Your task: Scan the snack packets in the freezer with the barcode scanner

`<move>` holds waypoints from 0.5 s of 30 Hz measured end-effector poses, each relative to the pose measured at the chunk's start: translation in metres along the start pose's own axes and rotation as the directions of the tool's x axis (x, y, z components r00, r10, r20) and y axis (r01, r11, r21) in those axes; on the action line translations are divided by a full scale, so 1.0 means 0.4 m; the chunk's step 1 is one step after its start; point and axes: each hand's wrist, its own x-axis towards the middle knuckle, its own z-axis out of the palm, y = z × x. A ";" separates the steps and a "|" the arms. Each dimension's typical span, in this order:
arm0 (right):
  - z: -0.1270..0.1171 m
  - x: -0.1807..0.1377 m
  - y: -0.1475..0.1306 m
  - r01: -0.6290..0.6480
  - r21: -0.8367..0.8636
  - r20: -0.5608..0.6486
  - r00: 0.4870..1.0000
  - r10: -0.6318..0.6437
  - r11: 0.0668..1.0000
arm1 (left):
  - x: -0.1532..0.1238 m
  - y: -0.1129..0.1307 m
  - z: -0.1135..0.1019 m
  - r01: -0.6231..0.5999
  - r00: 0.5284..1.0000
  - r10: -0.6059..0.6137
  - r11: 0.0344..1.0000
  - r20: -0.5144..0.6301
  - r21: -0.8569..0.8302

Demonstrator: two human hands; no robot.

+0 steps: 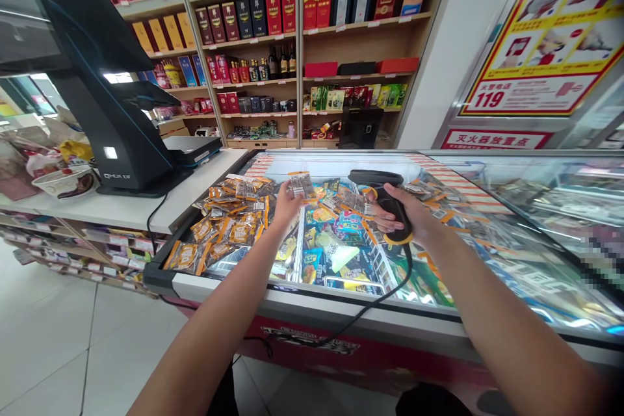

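Note:
My left hand (286, 207) pinches a small snack packet (303, 186) with an orange edge and a printed back, held above the chest freezer's glass top. My right hand (412, 213) is wrapped around the handle of a black barcode scanner (375, 177), whose head points left toward that packet. A black cord (363, 307) hangs from the scanner's handle across the freezer's front. Beside the right fingers shows another snack packet (355, 200); whether they touch it I cannot tell. A heap of orange snack packets (244, 226) lies on the glass at the left.
More packets (439, 194) are spread over the glass at the right. Through the glass show wire baskets with colourful frozen goods (336, 250). A counter (182, 203) with a black checkout terminal (121, 136) stands left. Shelves of boxes (258, 42) rise behind the freezer.

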 end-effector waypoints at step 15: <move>-0.033 0.002 -0.007 0.039 0.054 -0.118 0.992 -0.032 0.998 | -0.023 0.010 0.275 -0.057 0.980 -0.078 0.771 0.182 0.634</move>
